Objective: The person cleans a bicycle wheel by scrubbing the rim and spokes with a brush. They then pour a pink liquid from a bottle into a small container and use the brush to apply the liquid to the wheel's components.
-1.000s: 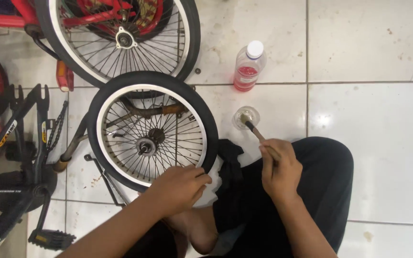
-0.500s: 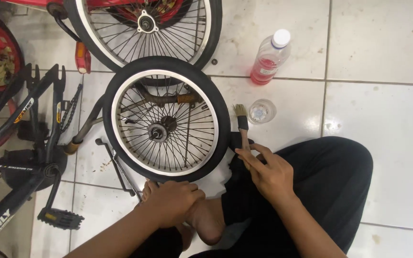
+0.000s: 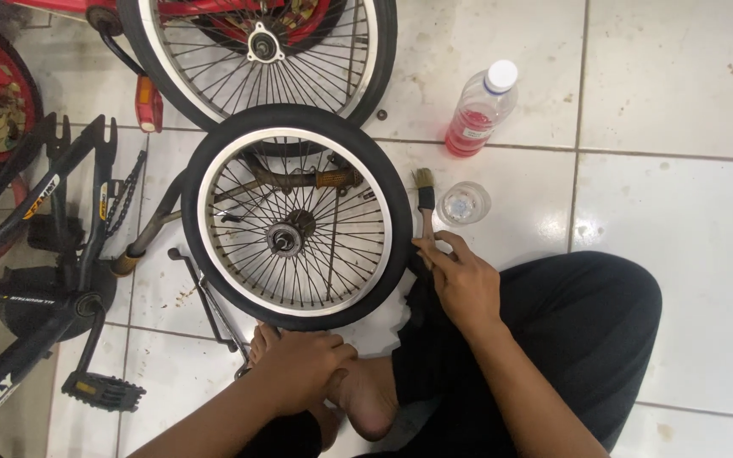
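— Right hand (image 3: pixel 466 284) first: what is its grip doing?

— Its fingers are pinched around the lower handle of a small paintbrush (image 3: pixel 425 206). The brush's long axis runs nearly straight up the view, away from the person, with the bristles at the far end and the handle end in the hand. It sits just beside the right edge of the small bicycle wheel (image 3: pixel 296 217); whether the two touch I cannot tell.

— And the left hand (image 3: pixel 299 366)?

— Curled down at the near, bottom edge of that wheel's black tyre, resting over a bare foot (image 3: pixel 366 394). Its fingers are folded together, but whether they clamp the tyre or only press against it, the view does not show.

— How does the wheel lie?

— Flat or close to it on the white tiled floor (image 3: pixel 680 187), silver rim and spokes facing the camera, hub (image 3: pixel 285 240) near the middle.

— What else is about?

— A small clear cup (image 3: pixel 464 203) stands just right of the bristles. Farther off is a plastic bottle (image 3: pixel 478 110) with red liquid and a white cap. A larger wheel (image 3: pixel 256 51) on a red frame lies beyond the small one, and a black bicycle frame (image 3: pixel 36 246) with a pedal (image 3: pixel 103 390) is at the left. The person sits cross-legged in black trousers (image 3: pixel 579 339).
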